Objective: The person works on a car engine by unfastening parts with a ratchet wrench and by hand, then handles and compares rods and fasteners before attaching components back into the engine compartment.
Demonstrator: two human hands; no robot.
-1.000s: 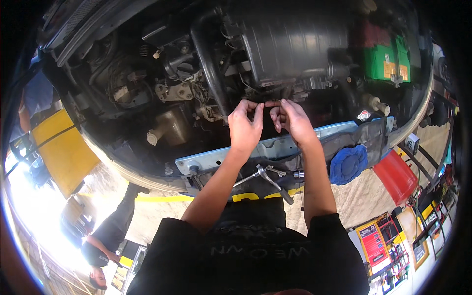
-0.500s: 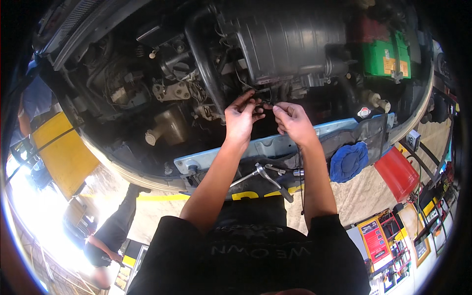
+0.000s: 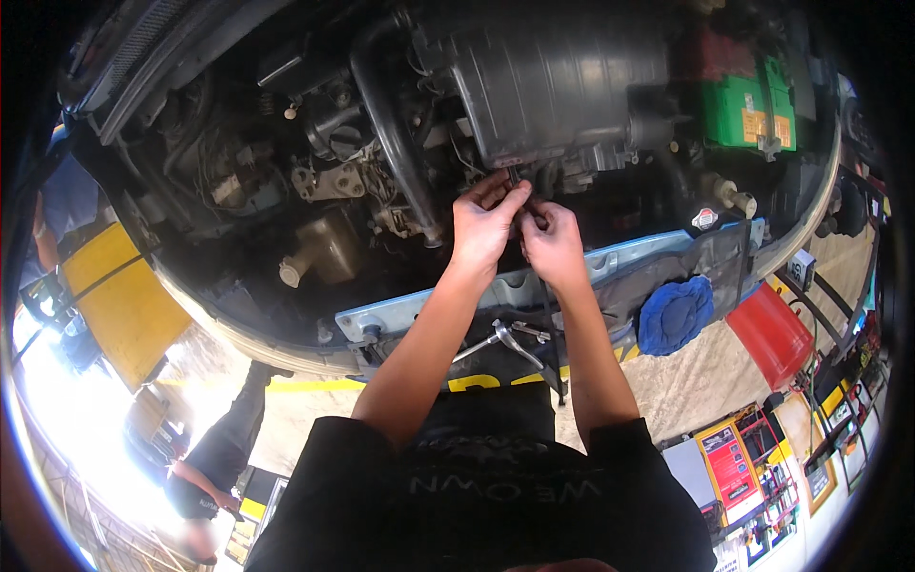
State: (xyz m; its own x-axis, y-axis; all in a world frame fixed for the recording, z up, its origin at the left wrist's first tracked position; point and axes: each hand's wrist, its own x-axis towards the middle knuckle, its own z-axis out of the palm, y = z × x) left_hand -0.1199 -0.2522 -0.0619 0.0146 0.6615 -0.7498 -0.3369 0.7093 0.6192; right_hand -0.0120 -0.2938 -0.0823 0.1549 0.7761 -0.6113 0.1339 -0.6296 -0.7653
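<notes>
Over the engine bay my two hands work close together, just below the ribbed black plastic engine housing (image 3: 558,86). My left hand (image 3: 483,227) is closed, its thumb and fingers pinching a thin dark piece (image 3: 515,175) whose kind I cannot make out. Right beside it, my right hand (image 3: 555,246) is curled shut around a thin black cable. That black cable (image 3: 550,329) hangs down past the light blue crossbar (image 3: 419,303) to a dark end near my shirt. The fingertips of both hands are partly hidden in shadow.
A ratchet (image 3: 503,336) lies on the front edge below my forearms, with a blue cloth (image 3: 677,315) to the right. A black hose (image 3: 386,124) runs left of my hands. The green battery (image 3: 739,110) sits far right. Another person (image 3: 214,458) is at lower left.
My right hand has moved left, closer to my left hand, and the hanging cable has swung left with it. My left hand has shifted slightly right, its thumb now pointing up.
</notes>
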